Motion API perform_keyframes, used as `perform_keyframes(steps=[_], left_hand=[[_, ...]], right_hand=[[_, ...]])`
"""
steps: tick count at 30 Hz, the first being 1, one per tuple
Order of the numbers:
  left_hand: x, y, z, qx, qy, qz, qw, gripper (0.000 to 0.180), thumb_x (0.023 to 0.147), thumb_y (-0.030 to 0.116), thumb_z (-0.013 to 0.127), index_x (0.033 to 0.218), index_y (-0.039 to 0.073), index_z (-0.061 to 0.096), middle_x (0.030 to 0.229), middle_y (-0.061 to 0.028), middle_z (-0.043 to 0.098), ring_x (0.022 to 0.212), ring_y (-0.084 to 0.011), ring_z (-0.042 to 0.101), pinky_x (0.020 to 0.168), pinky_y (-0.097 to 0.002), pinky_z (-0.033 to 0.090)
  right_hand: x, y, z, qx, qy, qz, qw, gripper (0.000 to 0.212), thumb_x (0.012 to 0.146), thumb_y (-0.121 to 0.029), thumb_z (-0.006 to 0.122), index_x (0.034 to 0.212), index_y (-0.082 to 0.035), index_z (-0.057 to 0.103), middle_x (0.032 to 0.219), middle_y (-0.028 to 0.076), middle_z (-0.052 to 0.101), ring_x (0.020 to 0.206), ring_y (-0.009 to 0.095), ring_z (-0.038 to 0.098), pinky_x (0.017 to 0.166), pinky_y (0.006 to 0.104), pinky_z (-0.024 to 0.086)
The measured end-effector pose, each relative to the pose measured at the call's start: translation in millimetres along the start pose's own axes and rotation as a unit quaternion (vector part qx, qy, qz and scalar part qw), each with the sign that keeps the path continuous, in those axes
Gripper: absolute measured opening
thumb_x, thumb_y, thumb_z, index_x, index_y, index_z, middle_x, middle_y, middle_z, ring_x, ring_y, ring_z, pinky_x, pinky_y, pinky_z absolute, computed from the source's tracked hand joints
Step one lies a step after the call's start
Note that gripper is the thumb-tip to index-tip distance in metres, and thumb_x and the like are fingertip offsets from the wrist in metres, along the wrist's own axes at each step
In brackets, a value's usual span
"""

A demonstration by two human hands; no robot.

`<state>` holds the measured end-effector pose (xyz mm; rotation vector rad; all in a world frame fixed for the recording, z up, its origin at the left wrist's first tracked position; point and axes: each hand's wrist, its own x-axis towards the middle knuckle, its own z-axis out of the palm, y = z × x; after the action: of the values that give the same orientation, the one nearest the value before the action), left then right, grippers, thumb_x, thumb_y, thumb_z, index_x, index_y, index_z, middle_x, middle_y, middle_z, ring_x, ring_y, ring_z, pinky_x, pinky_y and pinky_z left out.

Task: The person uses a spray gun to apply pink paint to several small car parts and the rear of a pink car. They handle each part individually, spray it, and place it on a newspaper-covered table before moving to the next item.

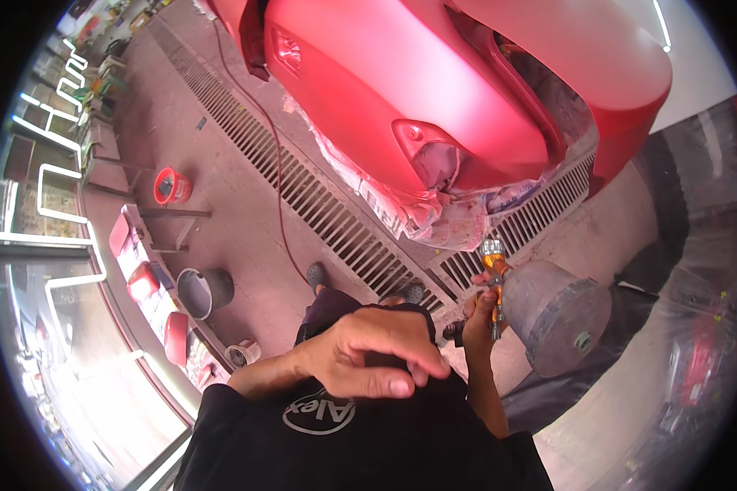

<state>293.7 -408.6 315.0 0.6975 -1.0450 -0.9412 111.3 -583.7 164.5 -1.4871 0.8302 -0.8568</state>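
My right hand (480, 315) grips a spray gun (497, 282) with an orange and silver body. A large grey cup (549, 315) is attached to the gun and tilts to the right. In front of my chest, my left hand (377, 348) hangs in the air with fingers loosely bent and thumb apart from the forefinger; nothing shows in it. Ahead of the gun is a glossy red car bumper (385, 90), its lower edge lined with masking paper (454, 222). A red fender (606, 74) stands to its right.
Metal floor grates (303, 184) cross the floor, and a thin hose (277, 164) runs over one. To the left are a red bucket (172, 186), a grey bucket (207, 292) and a bench with red parts (143, 282). Plastic sheeting (680, 327) hangs at right.
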Motion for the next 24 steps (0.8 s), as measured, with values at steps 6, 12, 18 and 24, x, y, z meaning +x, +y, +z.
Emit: perform_keyframes(steps=[6,12,18,24], left_hand=[[-104.1,-23.7,-83.1,0.172,0.147,-0.183,0.957,0.029,0.101,0.02,0.07,0.122,0.001,0.072,0.105,-0.0126,0.074,0.095,-0.0209,0.07,0.086,-0.0349,0.053],[-149.8,-27.8,-144.2,0.323,0.047,-0.207,0.922,0.029,0.095,0.02,0.074,0.12,0.004,0.072,0.111,-0.013,0.073,0.101,-0.0283,0.069,0.091,-0.0389,0.054],[-162.1,-52.3,-167.9,0.464,0.0,0.033,0.885,0.04,0.088,0.02,0.078,0.125,0.011,0.066,0.126,-0.0107,0.063,0.118,-0.031,0.059,0.099,-0.0437,0.049],[-171.0,-86.2,-176.2,0.526,0.014,0.083,0.846,0.048,0.084,0.02,0.077,0.13,0.014,0.062,0.136,-0.0143,0.056,0.124,-0.0336,0.055,0.102,-0.0481,0.046]], right_hand=[[-29.1,-10.0,91.2,-0.064,0.007,-0.011,0.998,0.04,0.108,-0.04,0.057,0.12,-0.002,0.056,0.1,0.008,0.064,0.059,0.007,0.046,0.053,0.0247,0.039],[-45.1,-32.9,174.5,-0.02,0.006,0.007,1.0,0.042,0.107,-0.045,0.059,0.115,-0.003,0.056,0.096,0.004,0.059,0.058,0.007,0.044,0.053,0.0241,0.038],[-42.7,-51.7,253.0,-0.008,0.032,-0.014,0.999,0.039,0.108,-0.041,0.059,0.112,-0.003,0.057,0.094,0.003,0.059,0.058,0.007,0.044,0.053,0.024,0.036],[-29.7,-51.3,288.7,0.008,0.004,-0.016,1.0,0.04,0.108,-0.04,0.058,0.113,0.0,0.056,0.092,0.005,0.059,0.059,0.008,0.045,0.055,0.0258,0.037]])
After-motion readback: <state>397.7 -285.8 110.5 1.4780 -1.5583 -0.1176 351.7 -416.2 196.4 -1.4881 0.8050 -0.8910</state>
